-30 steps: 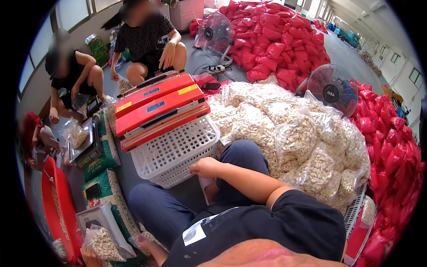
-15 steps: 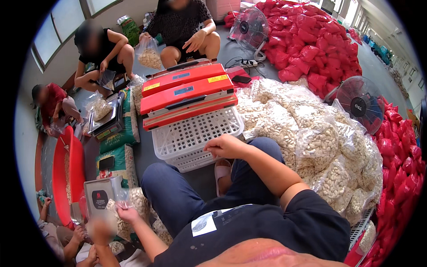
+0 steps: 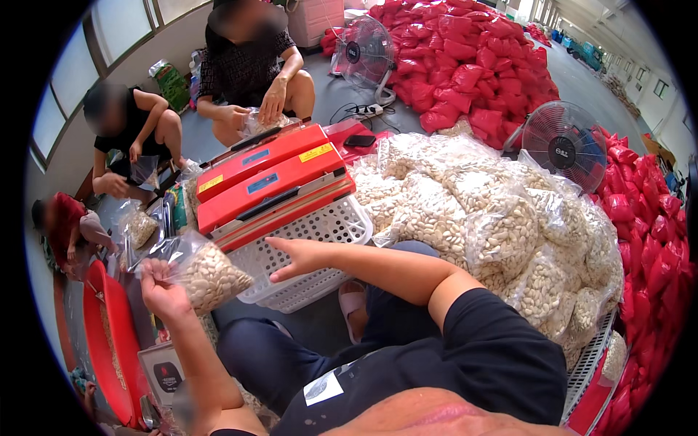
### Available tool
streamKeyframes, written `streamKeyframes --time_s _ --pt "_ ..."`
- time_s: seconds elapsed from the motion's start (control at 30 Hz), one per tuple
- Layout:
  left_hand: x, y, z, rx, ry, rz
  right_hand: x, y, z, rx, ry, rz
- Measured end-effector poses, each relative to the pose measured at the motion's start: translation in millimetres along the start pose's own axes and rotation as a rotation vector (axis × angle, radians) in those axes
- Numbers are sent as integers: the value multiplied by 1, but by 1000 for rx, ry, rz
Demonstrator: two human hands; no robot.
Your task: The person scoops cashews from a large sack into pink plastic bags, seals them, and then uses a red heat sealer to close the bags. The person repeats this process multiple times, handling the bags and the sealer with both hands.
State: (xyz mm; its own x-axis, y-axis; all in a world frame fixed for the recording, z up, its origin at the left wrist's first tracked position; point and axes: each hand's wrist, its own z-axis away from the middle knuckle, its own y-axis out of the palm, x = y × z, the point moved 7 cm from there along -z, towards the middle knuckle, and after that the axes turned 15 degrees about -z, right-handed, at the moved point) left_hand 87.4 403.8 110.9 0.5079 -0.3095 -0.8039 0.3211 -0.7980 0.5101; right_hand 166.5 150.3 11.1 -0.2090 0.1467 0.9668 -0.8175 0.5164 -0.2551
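Observation:
My left hand [image 3: 161,289] grips the top of a clear plastic bag of white seeds [image 3: 217,277], held raised over the left side of my lap. My right hand [image 3: 298,259] is open with fingers spread, just right of that bag and over the white perforated crate [image 3: 342,221]. Red sealing machines [image 3: 269,196] with black handles rest on the crate. At lower left are a metal box [image 3: 161,372], perhaps a scale, and a long red tub [image 3: 98,334] with seeds in it.
Co-workers squat at upper left [image 3: 247,73], [image 3: 127,123], [image 3: 69,232], handling bags. A heap of seed bags [image 3: 494,225] lies at my right. Piles of red packets [image 3: 465,65] stand behind and far right, beside two fans [image 3: 563,149]. A power strip [image 3: 367,110] lies on the floor.
My left hand has lifted the seed bag from low left up in front of me. My right hand has moved left toward it, fingers spreading. The nearest upper co-worker now has both hands on a bag.

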Motion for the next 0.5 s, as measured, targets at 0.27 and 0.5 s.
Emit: streamKeyframes --time_s 0.27,0.5 --pt "59 126 -4 465 -109 -142 -39 -35 -16 -207 37 -598" --pt "94 107 1 671 -137 -270 -66 -55 -12 -436 80 -333"
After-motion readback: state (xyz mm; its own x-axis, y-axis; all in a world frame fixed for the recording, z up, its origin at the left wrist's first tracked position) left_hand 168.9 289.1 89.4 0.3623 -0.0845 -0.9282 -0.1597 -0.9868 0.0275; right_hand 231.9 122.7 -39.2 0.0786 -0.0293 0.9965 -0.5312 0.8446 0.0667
